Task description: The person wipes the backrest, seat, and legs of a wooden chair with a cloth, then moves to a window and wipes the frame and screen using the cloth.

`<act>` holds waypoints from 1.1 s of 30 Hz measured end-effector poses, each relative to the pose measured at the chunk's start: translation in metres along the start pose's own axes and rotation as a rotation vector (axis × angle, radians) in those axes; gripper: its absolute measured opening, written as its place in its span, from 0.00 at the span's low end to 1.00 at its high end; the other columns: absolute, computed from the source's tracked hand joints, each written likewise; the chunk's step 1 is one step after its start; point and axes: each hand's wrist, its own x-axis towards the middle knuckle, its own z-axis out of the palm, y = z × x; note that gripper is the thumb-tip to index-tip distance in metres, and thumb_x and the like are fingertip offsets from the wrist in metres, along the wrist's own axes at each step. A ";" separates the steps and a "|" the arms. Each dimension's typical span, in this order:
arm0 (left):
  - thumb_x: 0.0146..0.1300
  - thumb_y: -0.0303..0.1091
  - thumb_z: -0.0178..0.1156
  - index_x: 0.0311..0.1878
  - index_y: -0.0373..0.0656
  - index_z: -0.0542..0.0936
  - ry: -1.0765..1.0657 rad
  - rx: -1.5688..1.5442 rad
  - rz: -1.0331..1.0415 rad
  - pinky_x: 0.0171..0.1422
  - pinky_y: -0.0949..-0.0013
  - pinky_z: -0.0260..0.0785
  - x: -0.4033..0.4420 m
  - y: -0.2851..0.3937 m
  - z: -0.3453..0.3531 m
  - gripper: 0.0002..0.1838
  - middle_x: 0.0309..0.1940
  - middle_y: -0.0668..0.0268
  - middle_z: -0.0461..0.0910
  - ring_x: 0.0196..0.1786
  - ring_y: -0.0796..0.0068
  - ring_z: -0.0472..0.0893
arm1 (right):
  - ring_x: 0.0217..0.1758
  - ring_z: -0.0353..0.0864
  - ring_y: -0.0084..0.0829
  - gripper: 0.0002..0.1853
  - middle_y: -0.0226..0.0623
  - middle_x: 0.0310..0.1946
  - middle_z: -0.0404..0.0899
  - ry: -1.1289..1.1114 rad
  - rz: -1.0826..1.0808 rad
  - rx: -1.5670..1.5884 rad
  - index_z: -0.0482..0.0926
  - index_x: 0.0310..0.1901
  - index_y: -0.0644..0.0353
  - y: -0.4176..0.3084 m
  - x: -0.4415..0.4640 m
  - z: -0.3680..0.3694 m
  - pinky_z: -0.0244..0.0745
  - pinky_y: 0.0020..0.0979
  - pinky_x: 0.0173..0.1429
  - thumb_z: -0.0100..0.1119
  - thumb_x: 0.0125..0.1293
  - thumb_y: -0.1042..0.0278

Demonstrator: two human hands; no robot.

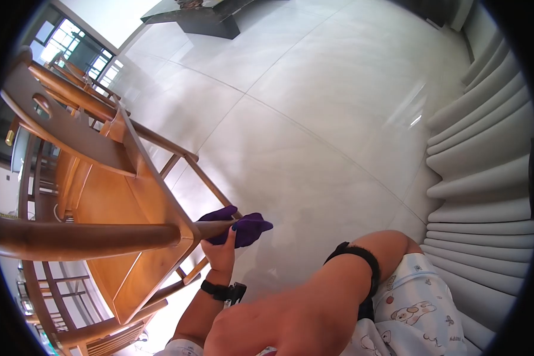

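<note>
A purple cloth (252,230) is wrapped partly around a wooden chair leg (215,228), near the middle of the view. My left hand (221,255) is closed on the cloth and the leg, with its thumb pressed against the fabric. The leg belongs to a brown wooden chair (124,207) tilted over at the left. Close to the camera, at the bottom centre, is my right hand (249,326); its back shows, but its fingers are hidden or cut off by the frame, so what it holds cannot be seen.
More wooden chairs (71,74) stand behind at the upper left. Grey curtains (486,172) hang down the right side to the glossy tiled floor (314,118). A dark piece of furniture (210,24) stands at the top. My patterned clothing (418,302) shows at the lower right.
</note>
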 end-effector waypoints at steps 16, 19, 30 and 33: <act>0.52 0.32 0.71 0.58 0.33 0.61 -0.091 0.043 -0.107 0.63 0.64 0.64 -0.001 0.021 0.003 0.36 0.51 0.55 0.72 0.54 0.65 0.74 | 0.45 0.75 0.39 0.16 0.45 0.45 0.76 0.300 0.004 0.156 0.72 0.56 0.65 0.010 -0.013 0.028 0.71 0.34 0.46 0.40 0.70 0.80; 0.52 0.34 0.72 0.58 0.32 0.61 -0.090 0.019 -0.114 0.63 0.64 0.64 -0.001 0.018 0.002 0.36 0.51 0.54 0.72 0.54 0.64 0.73 | 0.46 0.75 0.39 0.16 0.45 0.46 0.76 0.078 0.061 0.238 0.72 0.56 0.67 0.014 -0.014 0.007 0.71 0.34 0.47 0.39 0.70 0.79; 0.51 0.31 0.72 0.46 0.30 0.76 -0.012 0.033 0.063 0.53 0.67 0.72 -0.003 0.019 0.007 0.21 0.41 0.56 0.80 0.44 0.67 0.80 | 0.45 0.75 0.41 0.16 0.46 0.45 0.76 0.038 0.165 0.237 0.72 0.56 0.67 0.010 -0.018 -0.002 0.70 0.35 0.48 0.39 0.70 0.79; 0.51 0.31 0.72 0.45 0.30 0.77 0.018 0.019 0.092 0.53 0.67 0.72 -0.003 0.021 0.010 0.22 0.41 0.56 0.81 0.44 0.67 0.81 | 0.44 0.76 0.43 0.17 0.46 0.46 0.77 0.095 0.172 0.317 0.72 0.56 0.67 0.021 -0.031 0.009 0.70 0.36 0.49 0.39 0.70 0.79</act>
